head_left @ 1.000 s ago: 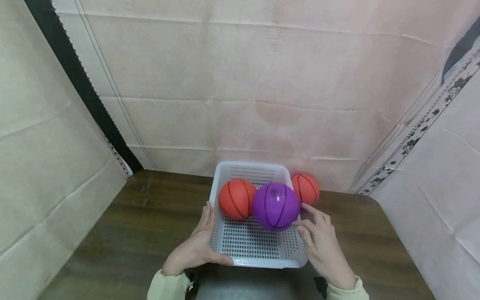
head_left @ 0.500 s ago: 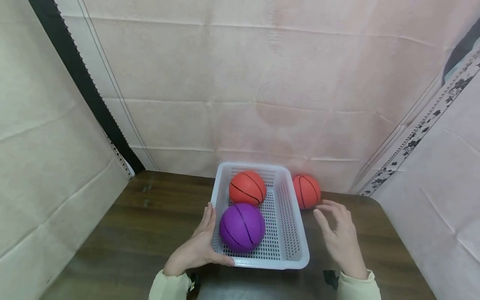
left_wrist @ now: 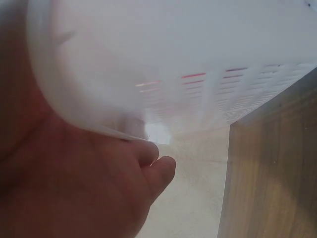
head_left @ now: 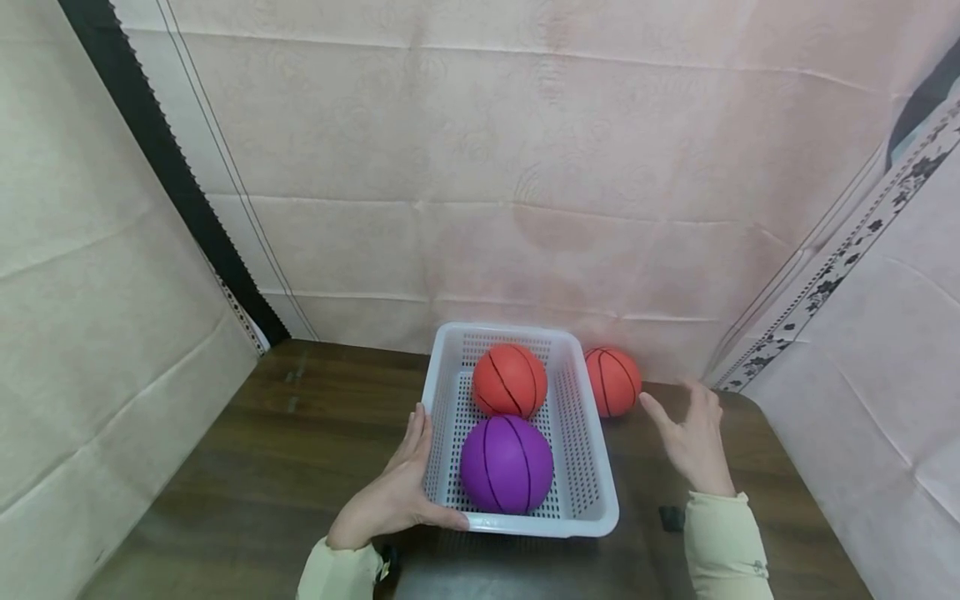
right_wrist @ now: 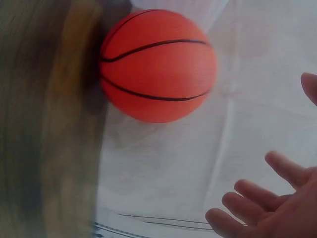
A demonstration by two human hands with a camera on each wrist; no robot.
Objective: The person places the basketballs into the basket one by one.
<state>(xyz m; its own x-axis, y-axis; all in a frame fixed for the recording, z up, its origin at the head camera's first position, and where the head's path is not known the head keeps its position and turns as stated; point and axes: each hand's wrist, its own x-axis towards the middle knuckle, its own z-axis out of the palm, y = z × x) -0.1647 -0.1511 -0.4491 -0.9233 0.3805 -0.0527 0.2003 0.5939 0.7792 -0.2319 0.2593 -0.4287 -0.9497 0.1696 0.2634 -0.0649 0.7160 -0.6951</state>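
A white perforated plastic basket (head_left: 588, 458) stands on the table. Inside it, a purple toy basketball (head_left: 507, 465) sits nearer the front, touching or almost touching an orange-red toy basketball (head_left: 510, 380) behind it. My left hand (head_left: 393, 496) holds the basket's front left corner, thumb along the front rim and fingers against the left wall; the left wrist view shows these fingers close to the wall. Outside the basket's right wall rests a second orange-red basketball (head_left: 612, 382). My right hand (head_left: 693, 437) hovers to its right, fingers spread and apart from the ball (right_wrist: 158, 67).
The wooden table (head_left: 285, 467) ends against a pale cloth wall (head_left: 562, 208) at the back. Cloth walls also rise at the left and right. A small dark object (head_left: 671, 518) lies by the right sleeve.
My right hand let go of the purple basketball and moved right, past the outside ball. Within the basket, the purple ball dropped and rolled toward the front while the orange-red one shifted back. The left hand stayed put.
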